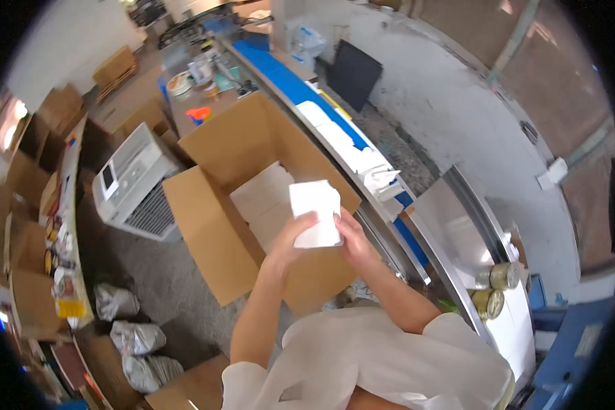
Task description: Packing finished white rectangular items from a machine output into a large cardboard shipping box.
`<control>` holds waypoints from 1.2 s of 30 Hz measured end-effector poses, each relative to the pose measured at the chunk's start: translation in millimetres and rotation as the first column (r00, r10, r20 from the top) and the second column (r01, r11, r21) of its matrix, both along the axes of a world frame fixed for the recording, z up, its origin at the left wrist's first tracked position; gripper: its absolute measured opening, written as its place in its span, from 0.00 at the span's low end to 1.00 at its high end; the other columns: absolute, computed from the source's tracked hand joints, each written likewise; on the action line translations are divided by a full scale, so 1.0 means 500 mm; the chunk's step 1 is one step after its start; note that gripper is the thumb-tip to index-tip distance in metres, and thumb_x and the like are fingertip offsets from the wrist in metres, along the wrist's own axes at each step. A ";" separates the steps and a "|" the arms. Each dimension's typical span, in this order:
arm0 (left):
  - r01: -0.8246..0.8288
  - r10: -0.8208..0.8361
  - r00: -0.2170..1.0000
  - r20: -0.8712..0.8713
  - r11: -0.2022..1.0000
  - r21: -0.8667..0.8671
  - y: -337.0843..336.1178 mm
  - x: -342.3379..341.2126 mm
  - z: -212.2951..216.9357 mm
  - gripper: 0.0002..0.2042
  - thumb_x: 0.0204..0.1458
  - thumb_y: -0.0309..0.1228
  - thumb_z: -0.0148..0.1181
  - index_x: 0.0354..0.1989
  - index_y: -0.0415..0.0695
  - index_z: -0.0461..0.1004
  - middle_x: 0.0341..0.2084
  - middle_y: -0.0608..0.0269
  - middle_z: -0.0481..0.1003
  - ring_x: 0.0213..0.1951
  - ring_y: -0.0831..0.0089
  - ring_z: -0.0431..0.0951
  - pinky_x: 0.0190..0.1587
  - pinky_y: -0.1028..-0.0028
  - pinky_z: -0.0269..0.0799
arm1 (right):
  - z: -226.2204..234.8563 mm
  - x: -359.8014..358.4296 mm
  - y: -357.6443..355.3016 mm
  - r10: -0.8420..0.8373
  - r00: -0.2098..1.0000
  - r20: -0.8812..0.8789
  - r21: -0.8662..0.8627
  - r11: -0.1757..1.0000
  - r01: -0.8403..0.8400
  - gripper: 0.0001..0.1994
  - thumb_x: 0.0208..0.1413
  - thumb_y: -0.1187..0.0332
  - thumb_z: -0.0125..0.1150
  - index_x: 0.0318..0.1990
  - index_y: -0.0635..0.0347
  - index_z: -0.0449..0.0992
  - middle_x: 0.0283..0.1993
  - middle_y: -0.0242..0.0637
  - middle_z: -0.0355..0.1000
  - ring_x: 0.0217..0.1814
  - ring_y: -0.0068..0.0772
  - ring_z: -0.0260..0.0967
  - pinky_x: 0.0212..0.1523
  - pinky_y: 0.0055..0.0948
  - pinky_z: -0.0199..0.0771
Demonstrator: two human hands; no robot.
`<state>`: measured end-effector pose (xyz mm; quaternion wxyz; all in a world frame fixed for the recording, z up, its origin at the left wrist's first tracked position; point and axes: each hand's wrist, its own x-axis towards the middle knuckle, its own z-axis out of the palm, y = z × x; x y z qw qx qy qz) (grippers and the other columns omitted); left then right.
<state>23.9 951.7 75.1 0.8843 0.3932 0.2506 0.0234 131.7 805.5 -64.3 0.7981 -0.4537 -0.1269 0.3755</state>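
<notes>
Between my two hands is a white, flat, roughly rectangular piece (314,205), like a small carton or packet; its exact kind does not show. My left hand (292,238) grips its left edge, thumb lying on the face. On the opposite edge, my right hand (352,238) has its fingers closed around the side. Both hands are above the near part of a large open cardboard box (208,236), flaps spread outward. White flat pieces (270,201) lie inside that box, side by side at the visible part of its bottom.
To the right runs a conveyor with a blue belt (270,65) and white items (314,116) on it. A grey-white machine with a grille (140,181) stands left of the box. White sacks (137,338) lie on the floor. Two tins (488,304) sit on the right-hand table.
</notes>
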 end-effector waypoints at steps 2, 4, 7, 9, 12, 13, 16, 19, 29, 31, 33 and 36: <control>-0.023 0.025 0.999 0.024 0.997 -0.067 0.013 -0.010 -0.063 0.32 0.52 0.42 0.66 0.62 0.37 0.67 0.54 0.54 0.74 0.57 0.61 0.74 0.61 0.60 0.68 | 0.133 -0.032 0.012 -0.021 0.995 -0.096 -0.047 0.999 0.016 0.28 0.65 0.66 0.59 0.70 0.65 0.61 0.62 0.38 0.71 0.62 0.29 0.69 0.62 0.31 0.69; -0.025 0.030 0.999 0.035 0.991 -0.131 0.020 -0.019 -0.134 0.32 0.51 0.41 0.66 0.62 0.37 0.67 0.54 0.53 0.74 0.57 0.60 0.74 0.62 0.58 0.68 | 0.167 -0.039 0.004 -0.051 0.998 0.044 -0.168 0.984 0.057 0.28 0.65 0.66 0.60 0.69 0.65 0.62 0.61 0.37 0.71 0.62 0.28 0.68 0.62 0.30 0.69; 0.042 0.005 0.971 0.239 0.980 -0.194 0.025 -0.019 -0.226 0.32 0.52 0.40 0.64 0.63 0.37 0.65 0.55 0.52 0.74 0.58 0.58 0.74 0.62 0.58 0.70 | 0.172 -0.031 -0.010 0.003 0.959 0.283 -0.388 0.915 0.112 0.31 0.62 0.62 0.65 0.69 0.65 0.63 0.60 0.38 0.71 0.60 0.26 0.68 0.60 0.29 0.69; 0.013 0.065 0.947 0.316 0.971 -0.239 0.020 -0.009 -0.258 0.35 0.51 0.43 0.64 0.65 0.37 0.64 0.58 0.51 0.72 0.60 0.57 0.72 0.62 0.58 0.71 | 0.218 -0.040 -0.011 0.023 0.948 0.317 -0.431 0.894 0.122 0.33 0.60 0.59 0.67 0.68 0.65 0.64 0.59 0.39 0.72 0.60 0.27 0.68 0.60 0.29 0.69; 0.024 0.088 0.934 0.347 0.952 -0.305 0.013 0.011 -0.269 0.37 0.51 0.45 0.64 0.67 0.37 0.61 0.60 0.50 0.70 0.61 0.56 0.72 0.62 0.57 0.72 | 0.229 -0.030 -0.011 0.031 0.935 0.352 -0.492 0.856 0.156 0.32 0.59 0.58 0.68 0.67 0.63 0.66 0.58 0.38 0.72 0.59 0.28 0.68 0.60 0.30 0.69; 0.009 0.117 0.925 0.362 0.945 -0.328 0.015 0.016 -0.271 0.38 0.51 0.46 0.64 0.67 0.38 0.60 0.61 0.50 0.70 0.61 0.55 0.72 0.62 0.56 0.71 | 0.230 -0.026 -0.006 0.042 0.926 0.375 -0.511 0.843 0.169 0.31 0.59 0.58 0.68 0.67 0.62 0.67 0.58 0.38 0.73 0.59 0.27 0.68 0.60 0.31 0.69; 0.024 0.043 0.944 0.328 0.980 -0.197 0.027 0.025 -0.230 0.39 0.51 0.46 0.64 0.69 0.39 0.59 0.61 0.49 0.69 0.61 0.53 0.71 0.63 0.55 0.70 | 0.239 0.004 0.007 0.023 0.930 0.366 -0.447 0.881 0.154 0.30 0.59 0.58 0.68 0.66 0.61 0.69 0.57 0.36 0.73 0.57 0.26 0.68 0.59 0.30 0.70; -0.014 0.059 0.947 0.317 0.990 -0.142 0.051 0.050 -0.222 0.41 0.50 0.48 0.64 0.70 0.40 0.57 0.62 0.48 0.68 0.61 0.52 0.71 0.63 0.53 0.70 | 0.206 0.053 0.026 0.092 0.926 0.366 -0.471 0.877 0.099 0.29 0.59 0.58 0.68 0.65 0.62 0.69 0.55 0.34 0.74 0.56 0.24 0.69 0.57 0.29 0.70; -0.034 0.035 0.999 -0.033 0.999 0.034 0.062 0.167 -0.149 0.43 0.54 0.53 0.59 0.72 0.40 0.52 0.66 0.45 0.63 0.65 0.48 0.66 0.66 0.49 0.64 | 0.170 0.189 0.017 0.037 0.993 0.115 -0.394 0.919 0.011 0.29 0.60 0.59 0.67 0.64 0.64 0.68 0.55 0.36 0.74 0.58 0.23 0.68 0.59 0.28 0.68; 0.038 -0.038 0.999 0.008 0.999 -0.004 0.077 0.180 -0.160 0.42 0.55 0.52 0.59 0.72 0.39 0.52 0.66 0.44 0.62 0.66 0.47 0.65 0.67 0.48 0.63 | 0.200 0.208 0.002 0.072 0.988 0.133 -0.391 0.920 -0.014 0.29 0.60 0.60 0.67 0.66 0.61 0.68 0.58 0.37 0.73 0.60 0.25 0.67 0.61 0.29 0.67; 0.101 -0.099 0.993 0.061 0.994 -0.033 0.089 0.188 -0.180 0.41 0.56 0.51 0.58 0.72 0.39 0.51 0.67 0.44 0.61 0.66 0.46 0.64 0.67 0.48 0.63 | 0.211 0.223 -0.016 0.081 0.991 0.103 -0.421 0.907 -0.030 0.30 0.60 0.59 0.67 0.67 0.59 0.67 0.59 0.36 0.73 0.61 0.27 0.67 0.62 0.30 0.66; 0.189 -0.162 0.944 0.289 0.979 -0.070 0.100 0.191 -0.198 0.39 0.58 0.48 0.57 0.72 0.38 0.52 0.67 0.45 0.61 0.66 0.48 0.65 0.66 0.49 0.63 | 0.208 0.224 -0.034 0.049 0.999 0.017 -0.377 0.925 -0.039 0.31 0.60 0.59 0.67 0.69 0.56 0.66 0.61 0.34 0.72 0.62 0.29 0.67 0.64 0.31 0.65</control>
